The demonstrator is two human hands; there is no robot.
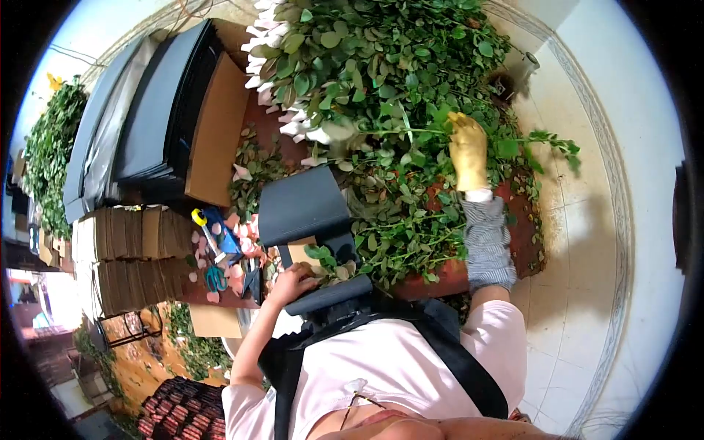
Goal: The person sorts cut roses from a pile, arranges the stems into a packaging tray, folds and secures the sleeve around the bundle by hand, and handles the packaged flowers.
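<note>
Right hand (468,150), in a yellow glove, had its fingers curled round a leafy stem (411,130), held sideways beyond and right of the black wrapper (304,205), over the big foliage pile (389,66). Left hand (293,283), bare, lay at the wrapper's near part with fingers partly bent by the cardboard pad (298,251); couldn't tell whether it gripped anything. Left of the wrapper: teal-handled scissors (215,279), loose pink petals (235,280), brown cardboard stacks (128,257).
</note>
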